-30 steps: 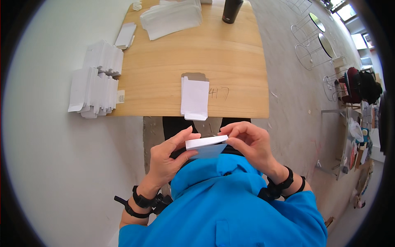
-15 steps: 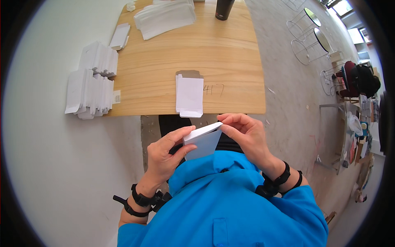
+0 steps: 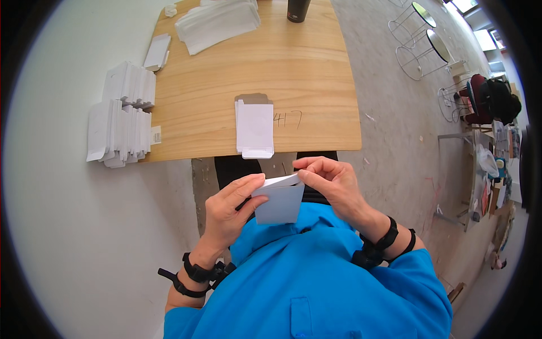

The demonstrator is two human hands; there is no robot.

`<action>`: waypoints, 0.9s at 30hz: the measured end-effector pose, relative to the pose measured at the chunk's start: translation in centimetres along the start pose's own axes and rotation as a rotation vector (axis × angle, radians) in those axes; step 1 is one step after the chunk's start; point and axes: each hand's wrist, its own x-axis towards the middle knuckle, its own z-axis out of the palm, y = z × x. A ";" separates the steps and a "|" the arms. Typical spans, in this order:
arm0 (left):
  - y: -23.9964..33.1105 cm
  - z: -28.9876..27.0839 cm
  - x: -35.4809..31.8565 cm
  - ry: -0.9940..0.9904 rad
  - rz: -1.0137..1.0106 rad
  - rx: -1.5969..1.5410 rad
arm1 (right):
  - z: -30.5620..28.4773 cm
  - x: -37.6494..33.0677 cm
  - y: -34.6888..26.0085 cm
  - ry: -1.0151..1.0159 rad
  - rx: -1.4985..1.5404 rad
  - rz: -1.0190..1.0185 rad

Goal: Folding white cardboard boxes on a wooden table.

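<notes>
A small white cardboard box is held up before my chest, just off the table's near edge. My left hand grips its left upper corner between thumb and fingers. At the opposite upper corner, my right hand pinches the edge of the lid flap with thumb and forefinger. The flap lies nearly over the opening, with a dark gap showing at the right. Beyond my hands, a flat white folded carton rests on the wooden table near its front edge, one end flap sticking out over that edge.
Stacks of white folded cartons stand at the table's left edge by the wall. A single carton and white sheets lie farther back, near a dark cup. Stools and a person in dark clothes are off to the right.
The box has tilted so more of its front face shows, and its lid flap appears slimmer. Both hands keep their hold. The whole view has shifted slightly.
</notes>
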 end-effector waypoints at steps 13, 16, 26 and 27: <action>-1.8 0.4 -0.4 -0.118 -0.175 -0.145 | -1.4 -0.8 0.9 -0.160 -0.437 -0.357; -2.1 0.6 -0.4 -0.100 -0.179 -0.228 | -1.3 -0.6 1.6 -0.134 -0.168 -0.191; -1.1 0.3 -0.2 -0.104 -0.092 -0.037 | -0.8 -0.8 1.4 -0.022 0.040 0.025; -1.1 0.4 -0.2 -0.100 -0.081 -0.023 | -0.8 -0.9 1.3 -0.034 0.038 0.044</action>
